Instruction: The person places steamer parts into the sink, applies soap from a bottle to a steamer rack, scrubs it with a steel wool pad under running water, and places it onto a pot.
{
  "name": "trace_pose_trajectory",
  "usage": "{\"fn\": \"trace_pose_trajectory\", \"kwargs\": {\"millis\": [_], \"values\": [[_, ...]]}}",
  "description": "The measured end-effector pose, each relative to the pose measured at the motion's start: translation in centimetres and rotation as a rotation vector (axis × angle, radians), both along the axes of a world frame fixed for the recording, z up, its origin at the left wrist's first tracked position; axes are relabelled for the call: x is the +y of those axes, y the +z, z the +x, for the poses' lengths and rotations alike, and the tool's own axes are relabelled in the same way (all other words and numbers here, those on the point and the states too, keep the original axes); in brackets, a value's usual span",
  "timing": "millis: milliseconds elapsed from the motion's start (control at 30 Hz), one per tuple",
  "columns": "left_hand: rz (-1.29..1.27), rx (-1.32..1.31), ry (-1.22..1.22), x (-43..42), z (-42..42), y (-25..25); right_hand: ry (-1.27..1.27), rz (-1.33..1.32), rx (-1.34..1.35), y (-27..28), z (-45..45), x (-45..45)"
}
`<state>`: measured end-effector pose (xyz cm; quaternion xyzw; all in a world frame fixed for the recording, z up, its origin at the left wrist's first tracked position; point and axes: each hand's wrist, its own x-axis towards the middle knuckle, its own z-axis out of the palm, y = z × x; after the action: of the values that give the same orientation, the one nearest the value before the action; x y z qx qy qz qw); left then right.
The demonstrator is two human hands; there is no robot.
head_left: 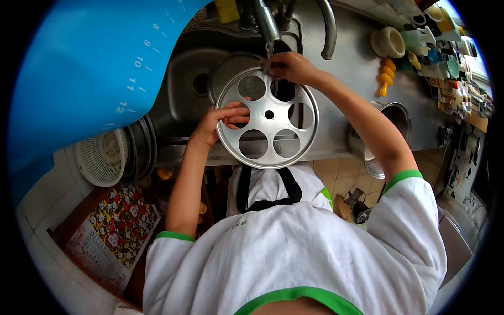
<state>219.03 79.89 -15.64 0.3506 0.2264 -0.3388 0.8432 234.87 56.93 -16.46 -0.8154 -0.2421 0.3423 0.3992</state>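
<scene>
A round metal rack [257,113] with several large round holes and a small centre hole is held tilted over the sink's front edge. My left hand [218,123] grips its left rim, fingers showing through one of the holes. At the rack's top edge, under the running tap [266,23], my right hand [291,68] is closed. Something greyish and blurred is at its fingertips, too small to name. Water falls from the tap close by those fingers. Behind the rack, a round metal lid or pan [220,73] lies partly hidden in the sink [181,68].
A blue sheet with printed numbers [100,68] covers the upper left. A white plastic basket [102,157] and dark pans [142,147] stand left of the sink. On the right are a metal pot [396,121], a stone mortar [387,42] and an orange-yellow twisted object [387,76].
</scene>
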Motion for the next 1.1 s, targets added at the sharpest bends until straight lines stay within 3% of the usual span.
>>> {"fn": "trace_pose_trajectory", "kwargs": {"millis": [33,100,133,200,267,333,367,400,467,533,633,700,733,833,867,967,1000,1067,1100], "values": [[-0.013,0.019,-0.005,0.3,-0.4,-0.9,0.005,0.004,0.001,-0.9,-0.3,0.1],[0.064,0.031,-0.087,-0.8,0.0,-0.2,0.146,0.173,-0.327,-0.8,-1.6,1.1],[0.138,0.036,-0.173,-1.5,0.5,0.0,0.232,0.171,-0.313,-0.3,-2.4,2.5],[0.119,0.06,-0.153,-1.8,0.7,0.0,0.244,0.118,-0.235,1.1,-2.7,4.2],[0.067,0.027,0.04,-0.7,0.2,-0.4,0.225,0.101,-0.342,0.8,-0.9,3.6],[0.102,0.033,0.059,1.3,-1.8,-2.4,-0.126,-0.153,0.152,1.3,0.1,1.6],[0.127,0.021,0.222,2.2,-2.9,-3.7,-0.176,-0.136,-0.129,-0.6,-0.4,0.5],[0.149,0.012,0.384,2.7,-3.6,-4.2,-0.181,-0.135,-0.129,-2.0,-1.4,0.0],[0.054,-0.009,0.466,1.1,-4.3,-2.7,-0.614,0.158,0.227,-4.1,-4.5,-0.5],[-0.017,-0.034,0.676,-0.6,-5.8,-3.6,-0.855,0.382,0.729,-1.7,-6.2,0.1],[-0.218,-0.014,0.518,-0.3,-6.9,-3.0,-0.808,0.335,0.69,-1.7,-5.0,-0.5],[-0.283,0.015,0.448,2.2,-5.7,-2.8,-0.574,0.278,0.465,-1.6,-3.4,-0.3],[-0.215,-0.006,0.368,3.7,-4.3,-2.6,-0.579,0.284,0.467,-1.6,-2.9,0.1],[0.034,-0.022,0.039,5.7,0.3,-1.2,-0.254,0.288,0.375,0.2,-2.8,2.0],[0.034,-0.02,0.03,6.2,1.3,-1.0,-0.264,0.289,0.377,0.3,-2.7,2.5],[0.216,-0.026,-0.175,6.6,2.9,-0.5,-0.194,0.287,0.089,-0.6,-1.3,2.9],[0.217,-0.02,-0.186,6.4,2.7,-0.5,-0.206,0.288,0.094,-1.0,-1.7,2.5],[0.261,-0.035,0.046,5.9,2.0,-0.5,-0.51,0.415,0.392,-1.2,-2.3,1.8],[0.264,-0.041,0.039,5.7,1.6,-0.8,-0.654,0.487,0.487,-1.6,-3.0,1.6]]}}
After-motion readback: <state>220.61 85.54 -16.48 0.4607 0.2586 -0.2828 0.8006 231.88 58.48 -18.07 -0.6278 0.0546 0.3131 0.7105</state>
